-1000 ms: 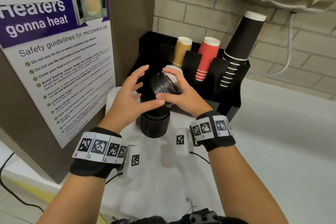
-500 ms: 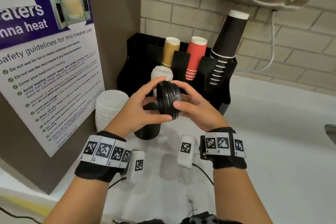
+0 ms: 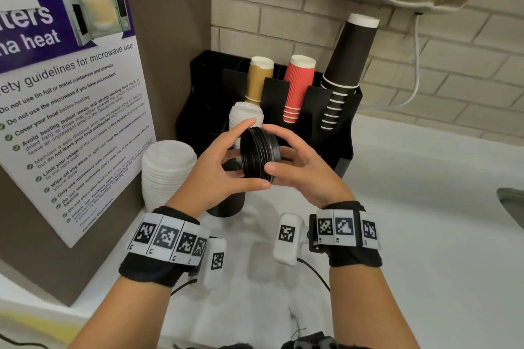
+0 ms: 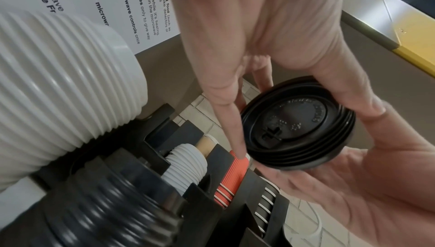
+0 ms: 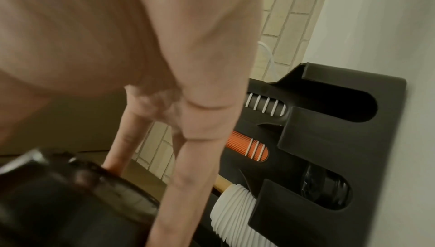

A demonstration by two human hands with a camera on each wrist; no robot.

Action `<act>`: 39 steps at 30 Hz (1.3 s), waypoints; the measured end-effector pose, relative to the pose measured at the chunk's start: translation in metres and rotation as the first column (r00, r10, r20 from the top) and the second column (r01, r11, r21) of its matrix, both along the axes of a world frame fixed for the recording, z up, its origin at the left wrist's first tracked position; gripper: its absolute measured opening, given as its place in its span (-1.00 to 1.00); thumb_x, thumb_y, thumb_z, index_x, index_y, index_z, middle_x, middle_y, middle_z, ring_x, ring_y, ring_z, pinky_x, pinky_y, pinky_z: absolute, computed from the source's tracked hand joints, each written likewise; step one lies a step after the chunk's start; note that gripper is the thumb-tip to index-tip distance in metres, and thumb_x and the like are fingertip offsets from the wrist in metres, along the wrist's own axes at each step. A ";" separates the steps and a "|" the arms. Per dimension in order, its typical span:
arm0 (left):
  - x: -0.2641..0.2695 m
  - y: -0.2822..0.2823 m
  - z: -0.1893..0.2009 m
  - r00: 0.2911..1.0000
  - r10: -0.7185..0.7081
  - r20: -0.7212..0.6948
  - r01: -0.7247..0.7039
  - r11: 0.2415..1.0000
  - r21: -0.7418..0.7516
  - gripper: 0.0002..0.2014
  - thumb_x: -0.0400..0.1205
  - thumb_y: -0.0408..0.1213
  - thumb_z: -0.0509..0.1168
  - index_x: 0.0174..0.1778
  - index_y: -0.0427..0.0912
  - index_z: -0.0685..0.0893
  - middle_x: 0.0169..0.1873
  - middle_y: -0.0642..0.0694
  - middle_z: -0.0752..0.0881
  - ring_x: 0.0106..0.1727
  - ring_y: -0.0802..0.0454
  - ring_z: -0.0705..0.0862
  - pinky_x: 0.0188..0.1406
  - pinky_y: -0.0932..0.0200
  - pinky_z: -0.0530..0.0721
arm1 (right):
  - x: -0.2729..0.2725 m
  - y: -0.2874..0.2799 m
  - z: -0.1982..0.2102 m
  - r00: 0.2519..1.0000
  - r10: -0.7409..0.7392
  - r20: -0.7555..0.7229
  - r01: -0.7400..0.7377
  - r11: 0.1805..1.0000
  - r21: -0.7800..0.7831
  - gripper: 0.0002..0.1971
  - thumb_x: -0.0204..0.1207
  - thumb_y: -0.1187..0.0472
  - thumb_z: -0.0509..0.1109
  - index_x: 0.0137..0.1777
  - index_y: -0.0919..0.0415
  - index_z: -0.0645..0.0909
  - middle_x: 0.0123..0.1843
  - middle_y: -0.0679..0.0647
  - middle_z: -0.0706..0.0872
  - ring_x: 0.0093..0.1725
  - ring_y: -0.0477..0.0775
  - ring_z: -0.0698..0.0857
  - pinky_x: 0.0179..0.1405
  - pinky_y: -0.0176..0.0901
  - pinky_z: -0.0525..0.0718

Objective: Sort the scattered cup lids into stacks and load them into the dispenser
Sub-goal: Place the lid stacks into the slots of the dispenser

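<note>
A short stack of black cup lids (image 3: pixel 259 154) is turned on edge and held between both hands in front of the black dispenser (image 3: pixel 344 122). My left hand (image 3: pixel 249 153) grips its near rim with thumb below and fingers above. My right hand (image 3: pixel 283 151) cups the far side. In the left wrist view the top of the black lids (image 4: pixel 296 126) faces the camera. Under the hands a taller black lid stack (image 3: pixel 226 204) stands on the counter. A white lid stack (image 3: pixel 167 167) stands to its left. More white lids (image 3: pixel 245 116) fill one dispenser slot.
The dispenser's rear slots hold tan cups (image 3: pixel 259 79), red cups (image 3: pixel 299 88) and black cups (image 3: pixel 344 71). A poster board (image 3: pixel 71 110) walls the left side. A brick wall is behind, a white counter (image 3: pixel 425 207) spreads right, and a sink edge (image 3: pixel 513 201) shows far right.
My left hand, open beside the lids a second ago, has closed on them. Both hands have lifted the small black stack off the taller one; little has moved in the last half second.
</note>
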State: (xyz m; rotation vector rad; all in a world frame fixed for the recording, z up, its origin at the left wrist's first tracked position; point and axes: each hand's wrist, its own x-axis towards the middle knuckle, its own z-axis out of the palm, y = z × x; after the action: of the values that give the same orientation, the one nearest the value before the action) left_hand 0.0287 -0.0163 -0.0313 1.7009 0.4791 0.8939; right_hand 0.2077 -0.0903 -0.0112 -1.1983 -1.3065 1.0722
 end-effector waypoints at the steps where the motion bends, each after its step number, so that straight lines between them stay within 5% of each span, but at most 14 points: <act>1: 0.000 0.000 0.000 1.000 0.003 -0.002 -0.003 1.000 0.008 -0.03 0.21 -0.15 0.63 0.56 0.26 0.38 0.46 0.08 0.46 0.42 0.04 0.55 0.20 0.02 0.74 | -0.001 0.000 0.001 1.000 -0.012 0.025 0.012 1.000 0.011 -0.34 0.36 0.22 0.57 0.44 -0.20 0.48 0.27 0.20 0.66 0.21 0.21 0.72 0.17 0.19 0.72; 6: 0.000 0.001 -0.001 1.000 0.013 -0.003 -0.013 1.000 0.021 -0.03 0.20 -0.13 0.63 0.54 0.31 0.37 0.48 0.06 0.44 0.46 -0.01 0.53 0.28 -0.05 0.70 | -0.005 0.004 0.001 0.998 -0.033 0.051 0.030 0.999 0.043 -0.34 0.32 0.21 0.60 0.39 -0.23 0.50 0.26 0.20 0.65 0.20 0.22 0.72 0.15 0.12 0.74; 10: 0.001 0.003 -0.002 1.000 0.014 -0.005 -0.014 0.999 0.035 -0.07 0.19 -0.07 0.62 0.45 0.47 0.35 0.51 0.18 0.41 0.49 0.12 0.49 0.39 0.07 0.59 | -0.001 0.007 -0.003 0.997 -0.040 0.061 0.037 0.998 0.057 -0.33 0.31 0.18 0.61 0.40 -0.20 0.49 0.26 0.21 0.65 0.21 0.22 0.71 0.13 0.14 0.75; 14: -0.008 0.011 0.003 0.990 0.136 0.040 -0.137 0.990 0.014 -0.28 0.30 -0.01 0.52 0.38 0.42 0.42 0.48 0.17 0.45 0.42 0.19 0.55 0.32 0.18 0.58 | 0.025 0.027 0.009 0.950 -0.308 0.052 0.297 0.942 0.155 -0.35 0.24 0.08 0.64 0.34 -0.25 0.51 0.23 0.07 0.69 0.21 0.05 0.71 0.06 0.03 0.77; 18: -0.021 0.017 0.008 0.961 0.262 0.089 -0.268 0.962 0.060 -0.55 0.44 -0.09 0.44 0.25 0.23 0.57 0.36 0.04 0.55 0.22 0.17 0.69 0.08 0.37 0.66 | 0.061 0.062 0.012 0.767 -0.478 0.428 0.404 0.878 0.255 -0.28 0.29 0.10 0.66 0.43 -0.07 0.41 0.28 0.01 0.61 0.24 0.00 0.63 0.22 -0.16 0.66; 23: -0.030 0.020 0.008 0.943 0.328 0.061 -0.333 0.939 0.083 -0.66 0.59 -0.35 0.42 0.25 0.02 0.62 0.27 0.07 0.59 0.11 0.19 0.71 -0.02 0.55 0.57 | 0.074 0.094 -0.008 0.417 -0.240 0.876 0.333 0.938 0.099 -0.22 0.28 0.10 0.63 0.48 -0.11 0.33 0.30 0.21 0.49 0.25 0.28 0.57 0.32 0.10 0.52; 29: -0.034 0.017 0.010 0.933 0.352 0.075 -0.357 0.931 0.077 -0.72 0.60 -0.39 0.40 0.18 0.01 0.65 0.23 0.08 0.61 0.00 0.27 0.71 -0.03 0.52 0.58 | 0.071 0.115 -0.023 -0.076 0.071 0.995 0.306 0.951 -0.045 -0.15 0.32 -0.07 0.57 0.57 -0.13 0.22 0.40 0.19 0.49 0.30 0.29 0.57 0.42 0.17 0.32; 32: -0.035 0.016 0.011 0.931 0.357 0.077 -0.362 0.929 0.079 -0.72 0.60 -0.41 0.40 0.15 0.02 0.66 0.23 0.03 0.62 -0.03 0.30 0.70 -0.04 0.51 0.58 | 0.068 0.122 -0.031 -0.167 0.149 0.975 0.300 0.949 -0.094 -0.12 0.30 -0.12 0.56 0.58 -0.11 0.20 0.35 0.19 0.53 0.29 0.28 0.58 0.39 0.13 0.36; 39: -0.041 0.016 0.011 0.928 0.366 0.075 -0.372 0.922 0.102 -0.73 0.61 -0.38 0.39 0.13 0.08 0.65 0.25 0.00 0.63 0.00 0.30 0.71 -0.05 0.52 0.58 | 0.062 0.125 -0.044 -0.214 0.182 0.960 0.308 0.945 -0.111 -0.17 0.31 -0.10 0.55 0.56 -0.04 0.25 0.27 0.13 0.64 0.30 0.24 0.58 0.26 0.04 0.45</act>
State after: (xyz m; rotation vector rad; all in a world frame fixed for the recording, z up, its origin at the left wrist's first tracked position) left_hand -0.0123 -0.0001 -0.0207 1.7130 0.7405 1.2581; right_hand 0.2692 0.0351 -0.0557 -2.6688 -2.2219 -0.2023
